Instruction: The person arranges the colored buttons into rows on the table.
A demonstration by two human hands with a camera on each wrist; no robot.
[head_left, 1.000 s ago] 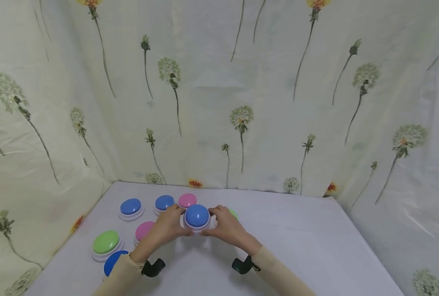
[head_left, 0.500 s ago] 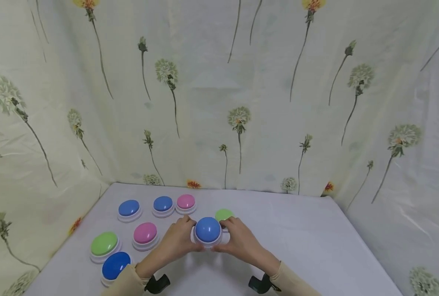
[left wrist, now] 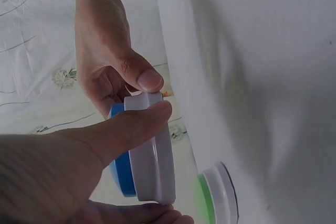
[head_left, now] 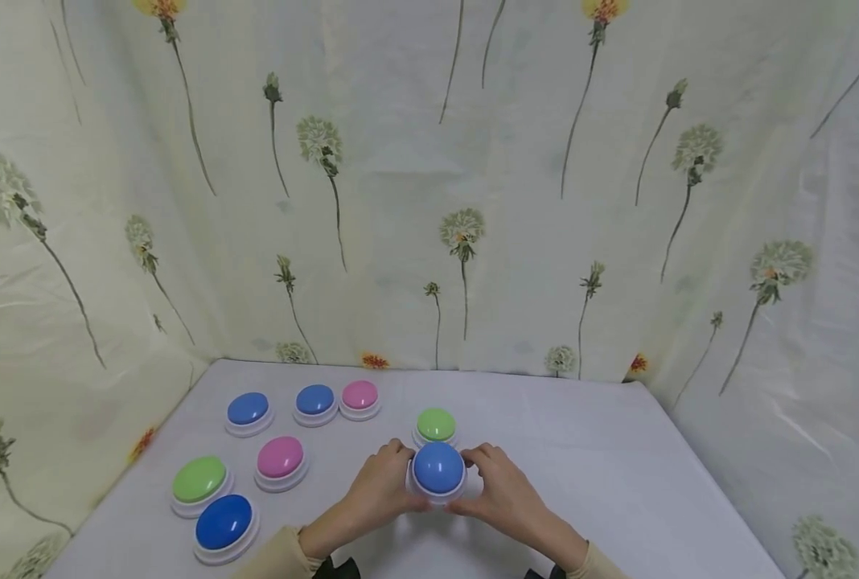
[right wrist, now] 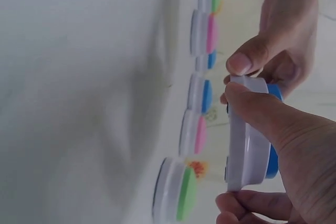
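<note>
A blue push button with a white round base is held up off the table between both hands. My left hand grips its left edge and my right hand grips the right edge, thumbs at the near side. Seen edge-on in the left wrist view, the blue button is clear of the white surface, with a thumb pressed along its base. The right wrist view also shows a gap between the blue button's base and the tabletop. Just behind it stands a green push button, its base partly hidden.
On the left of the white table stand several more buttons, among them a dark blue one, a green one and a pink one. A second pink button is farther back. Flower-printed cloth rises behind and at both sides.
Both hands have carried the blue button to the right and toward me, from near the back pink button to in front of the green one. The other buttons stay in place.
</note>
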